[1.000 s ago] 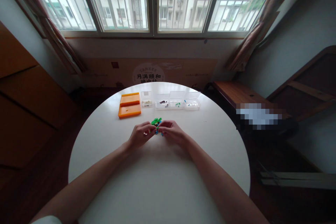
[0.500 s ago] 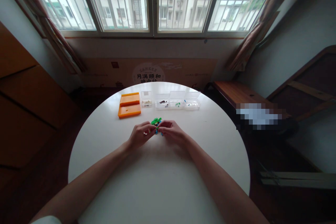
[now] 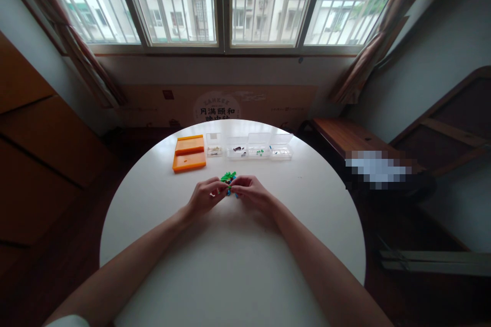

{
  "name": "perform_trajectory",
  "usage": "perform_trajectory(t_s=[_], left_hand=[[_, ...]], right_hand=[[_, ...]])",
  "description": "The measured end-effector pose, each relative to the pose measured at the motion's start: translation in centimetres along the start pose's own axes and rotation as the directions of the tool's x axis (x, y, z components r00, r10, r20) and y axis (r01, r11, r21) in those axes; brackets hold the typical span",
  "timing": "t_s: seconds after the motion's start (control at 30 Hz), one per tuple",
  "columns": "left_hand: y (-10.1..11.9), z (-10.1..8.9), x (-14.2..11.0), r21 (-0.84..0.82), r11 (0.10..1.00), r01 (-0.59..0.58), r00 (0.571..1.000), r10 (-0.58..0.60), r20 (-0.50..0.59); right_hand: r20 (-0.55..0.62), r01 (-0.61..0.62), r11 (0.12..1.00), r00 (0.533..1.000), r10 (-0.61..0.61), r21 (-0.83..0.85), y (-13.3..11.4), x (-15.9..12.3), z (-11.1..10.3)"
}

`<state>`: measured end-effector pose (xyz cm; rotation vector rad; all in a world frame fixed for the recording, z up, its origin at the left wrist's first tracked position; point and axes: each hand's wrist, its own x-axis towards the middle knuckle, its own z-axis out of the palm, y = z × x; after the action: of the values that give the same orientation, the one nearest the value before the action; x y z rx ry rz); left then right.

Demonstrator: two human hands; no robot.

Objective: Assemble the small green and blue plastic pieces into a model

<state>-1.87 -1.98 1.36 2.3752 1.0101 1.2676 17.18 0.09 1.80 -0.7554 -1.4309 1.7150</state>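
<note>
Between my two hands, over the middle of the white table, is a small toy-brick model [image 3: 229,177] with green parts on top and blue and dark parts lower down. My left hand [image 3: 207,195] grips it from the left, thumb and fingers closed in a pinch. From the right, my right hand [image 3: 251,191] pinches at the same spot, its fingertips almost meeting the left ones. A tiny green bit shows between the fingertips. My fingers cover much of the model's lower part, so I cannot tell whether it rests on the table.
Beyond my hands stands an orange two-level tray [image 3: 189,159] with a small piece in it. Right of it are a clear box [image 3: 214,152] of pale pieces and several open clear boxes [image 3: 259,157] of dark and green pieces. The round white table [image 3: 230,265] has a curved edge.
</note>
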Motion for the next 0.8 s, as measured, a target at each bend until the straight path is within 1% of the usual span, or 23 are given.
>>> perform_trajectory(t_s=[0.5,0.8], left_hand=[[-0.05,0.07,-0.04,-0.004,1.0,0.007,1.0,-0.007,0.005],[0.03,0.04,-0.06,0.009,1.0,0.025,1.0,-0.025,-0.004]], right_hand=[[0.011,0.019,1.0,1.0,-0.019,0.005,0.21,0.13,-0.13],[0.0,0.004,1.0,1.0,-0.004,0.009,-0.02,0.02,0.03]])
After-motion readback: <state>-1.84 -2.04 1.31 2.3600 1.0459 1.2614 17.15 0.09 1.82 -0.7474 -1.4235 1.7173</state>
